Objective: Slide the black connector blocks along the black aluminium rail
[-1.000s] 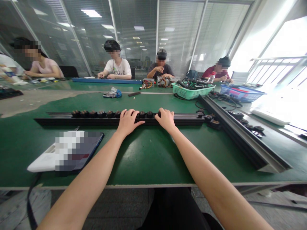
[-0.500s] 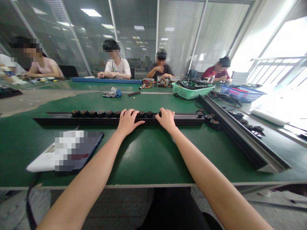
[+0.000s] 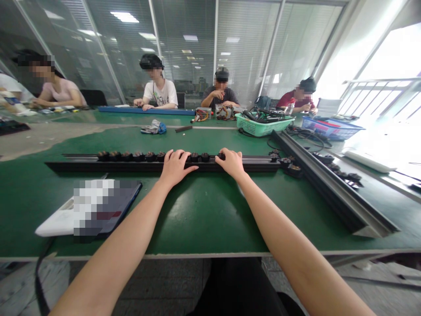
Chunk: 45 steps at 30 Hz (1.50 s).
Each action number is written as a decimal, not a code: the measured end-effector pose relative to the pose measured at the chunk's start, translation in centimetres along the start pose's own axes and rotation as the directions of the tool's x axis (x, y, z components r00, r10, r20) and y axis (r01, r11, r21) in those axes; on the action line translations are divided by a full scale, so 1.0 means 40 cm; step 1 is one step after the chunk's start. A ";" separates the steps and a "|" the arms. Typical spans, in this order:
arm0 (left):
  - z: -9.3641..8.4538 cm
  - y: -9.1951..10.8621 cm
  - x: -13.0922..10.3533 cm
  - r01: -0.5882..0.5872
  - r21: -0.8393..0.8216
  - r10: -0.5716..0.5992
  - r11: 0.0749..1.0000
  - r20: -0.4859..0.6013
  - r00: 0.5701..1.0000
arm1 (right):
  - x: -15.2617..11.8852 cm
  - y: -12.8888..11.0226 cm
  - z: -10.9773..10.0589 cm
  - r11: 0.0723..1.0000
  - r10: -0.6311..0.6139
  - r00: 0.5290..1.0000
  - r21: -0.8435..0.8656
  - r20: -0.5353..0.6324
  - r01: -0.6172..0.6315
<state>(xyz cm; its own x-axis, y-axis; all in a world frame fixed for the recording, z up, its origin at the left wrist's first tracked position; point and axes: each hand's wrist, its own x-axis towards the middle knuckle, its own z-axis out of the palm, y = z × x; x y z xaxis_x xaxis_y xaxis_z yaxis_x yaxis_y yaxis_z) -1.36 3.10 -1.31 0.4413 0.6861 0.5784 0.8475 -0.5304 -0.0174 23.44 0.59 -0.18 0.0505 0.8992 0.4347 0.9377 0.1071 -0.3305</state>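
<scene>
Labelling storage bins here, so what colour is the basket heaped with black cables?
The basket is light mint green, seen best in the head view.

Green basket (image 3: 258, 127) holding black cables (image 3: 267, 116); blue basket (image 3: 342, 132) to right; crumpled blue-grey cloth (image 3: 154, 127) left.

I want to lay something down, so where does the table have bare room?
The table is bare between the left forearm and right forearm, before the long rail, and between the right forearm and slanted rail. It is crowded where black parts lie, by the long rail's right end.
</scene>
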 end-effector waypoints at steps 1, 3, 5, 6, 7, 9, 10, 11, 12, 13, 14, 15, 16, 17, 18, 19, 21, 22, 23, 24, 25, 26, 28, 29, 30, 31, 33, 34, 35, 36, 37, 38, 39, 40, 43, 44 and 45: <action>0.000 0.000 0.000 0.000 0.002 0.000 1.000 0.001 1.000 | 0.001 0.004 0.001 1.000 0.001 1.000 0.014 0.001 -0.001; 0.001 -0.001 0.001 -0.001 0.006 0.001 1.000 0.001 1.000 | 0.003 0.007 0.002 1.000 0.000 1.000 0.031 0.000 0.000; 0.002 -0.002 0.001 -0.003 0.005 0.003 1.000 0.003 1.000 | 0.004 0.007 0.004 0.999 -0.001 1.000 0.035 -0.003 0.001; 0.003 -0.003 0.001 -0.002 0.003 0.002 1.000 0.004 1.000 | 0.004 0.006 0.005 0.999 -0.002 1.000 0.032 -0.004 0.002; 0.003 -0.004 0.001 -0.002 -0.001 0.002 1.000 0.004 1.000 | 0.003 0.005 0.005 1.000 -0.002 1.000 0.027 -0.003 0.002; 0.004 -0.004 0.000 -0.002 -0.008 0.002 1.000 0.003 1.000 | 0.003 0.003 0.006 1.000 -0.003 1.000 0.016 -0.001 0.003; 0.005 -0.004 0.000 -0.001 -0.010 0.001 1.000 0.002 1.000 | 0.003 0.002 0.006 1.000 -0.003 1.000 0.012 -0.002 0.003; 0.005 -0.004 0.000 0.000 -0.011 0.000 1.000 0.003 1.000 | 0.003 0.002 0.006 1.000 -0.002 1.000 0.009 -0.004 0.002; 0.004 -0.004 0.000 0.001 -0.012 0.000 1.000 0.003 1.000 | 0.003 0.002 0.006 1.000 -0.002 1.000 0.008 -0.005 0.002; 0.004 -0.003 0.000 0.001 -0.012 -0.001 1.000 0.003 1.000 | 0.003 0.002 0.007 1.000 -0.002 1.000 0.007 -0.007 0.002; 0.004 -0.003 0.000 0.002 -0.012 -0.002 1.000 0.002 1.000 | 0.004 0.003 0.007 1.000 -0.001 1.000 0.007 -0.010 0.002; 0.003 -0.002 0.000 0.002 -0.010 -0.002 1.000 0.001 1.000 | 0.004 0.003 0.008 1.000 -0.001 1.000 0.007 -0.012 0.001; 0.002 -0.002 -0.001 0.002 -0.008 -0.002 1.000 0.000 1.000 | 0.004 0.004 0.008 1.000 0.000 1.000 0.006 -0.016 0.001; 0.002 -0.002 -0.001 0.002 -0.007 -0.002 1.000 0.001 1.000 | 0.004 0.004 0.009 1.000 0.000 1.000 0.006 -0.019 0.000; 0.001 -0.001 -0.001 0.002 -0.006 -0.002 1.000 0.002 1.000 | 0.005 0.004 0.010 1.000 0.000 1.000 0.006 -0.021 0.000; 0.001 -0.001 -0.001 0.001 -0.005 0.000 1.000 0.003 1.000 | 0.005 0.004 0.010 1.000 0.001 1.000 0.007 -0.023 -0.001; 0.000 -0.001 0.000 -0.002 -0.004 0.002 1.000 0.005 1.000 | 0.005 0.004 0.009 1.000 0.004 1.000 0.009 -0.022 -0.004; 0.000 -0.001 0.000 -0.001 -0.004 0.001 1.000 0.005 1.000 | 0.005 0.004 0.009 1.000 0.006 1.000 0.010 -0.021 -0.006; 0.000 -0.001 0.000 0.001 -0.006 -0.001 1.000 0.006 1.000 | 0.005 0.003 0.008 1.000 0.008 1.000 0.009 -0.020 -0.007; 0.000 -0.001 0.000 0.002 -0.009 -0.002 1.000 0.007 1.000 | 0.004 0.003 0.007 1.000 0.009 1.000 0.006 -0.019 -0.009; 0.001 -0.001 0.000 0.003 -0.012 -0.003 1.000 0.008 1.000 | 0.004 0.002 0.006 1.000 0.011 1.000 0.003 -0.018 -0.011; 0.001 -0.001 0.000 0.003 -0.014 -0.003 1.000 0.007 1.000 | 0.004 0.002 0.006 1.000 0.012 1.000 0.001 -0.018 -0.012; 0.002 -0.002 0.000 0.002 -0.015 -0.002 1.000 0.006 1.000 | 0.004 0.003 0.006 1.000 0.015 1.000 -0.002 -0.021 -0.015; 0.002 -0.002 0.000 0.003 -0.014 -0.003 1.000 0.004 1.000 | 0.004 0.003 0.006 1.000 0.017 1.000 -0.003 -0.023 -0.017; 0.002 -0.002 0.000 0.004 -0.013 -0.004 1.000 0.004 1.000 | 0.005 0.004 0.006 1.000 0.016 1.000 -0.003 -0.025 -0.017; 0.002 -0.002 0.000 0.005 -0.012 -0.005 1.000 0.003 1.000 | 0.005 0.005 0.007 1.000 0.015 1.000 -0.002 -0.027 -0.015; 0.001 -0.001 0.000 0.004 -0.008 -0.004 1.000 0.004 1.000 | 0.005 0.007 0.008 1.000 0.012 0.999 -0.001 -0.032 -0.012; 0.001 -0.001 0.000 0.003 -0.007 -0.003 1.000 0.004 1.000 | 0.006 0.008 0.009 1.000 0.012 0.999 -0.001 -0.036 -0.012; 0.000 0.000 0.001 0.002 -0.006 -0.002 1.000 0.005 1.000 | 0.006 0.008 0.010 1.000 0.011 0.999 -0.001 -0.039 -0.012; -0.001 0.001 0.001 0.002 -0.006 -0.002 1.000 0.008 1.000 | 0.006 0.009 0.011 1.000 0.012 0.999 -0.002 -0.042 -0.012; -0.002 0.001 0.001 0.003 -0.005 -0.003 1.000 0.011 1.000 | 0.006 0.009 0.012 1.000 0.013 0.999 -0.003 -0.046 -0.013; -0.002 0.001 0.001 0.005 -0.003 -0.005 1.000 0.014 1.000 | 0.006 0.009 0.013 1.000 0.013 0.999 -0.004 -0.050 -0.013; -0.003 0.002 0.001 0.007 -0.001 -0.007 1.000 0.017 1.000 | 0.006 0.009 0.013 1.000 0.012 0.999 -0.005 -0.053 -0.012; -0.003 0.002 0.001 0.009 0.001 -0.009 1.000 0.019 1.000 | 0.006 0.010 0.013 1.000 0.009 0.998 -0.006 -0.057 -0.010; -0.003 0.002 0.001 0.013 -0.006 -0.013 1.000 0.020 1.000 | 0.006 0.015 0.010 1.000 -0.010 0.998 -0.019 -0.059 0.009; -0.003 0.002 0.001 0.013 -0.008 -0.013 1.000 0.020 1.000 | 0.006 0.018 0.009 1.000 -0.019 0.998 -0.021 -0.057 0.017; -0.003 0.002 0.001 0.013 -0.006 -0.012 1.000 0.020 1.000 | 0.006 0.022 0.008 0.999 -0.028 0.998 -0.020 -0.054 0.027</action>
<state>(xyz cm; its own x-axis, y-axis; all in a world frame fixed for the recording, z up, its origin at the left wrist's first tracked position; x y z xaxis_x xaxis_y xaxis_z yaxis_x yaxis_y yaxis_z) -1.31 3.06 -1.20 0.4365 0.7024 0.5623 0.8511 -0.5250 -0.0050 24.18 1.05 -0.62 0.0425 0.8714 0.4888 0.9453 0.1233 -0.3019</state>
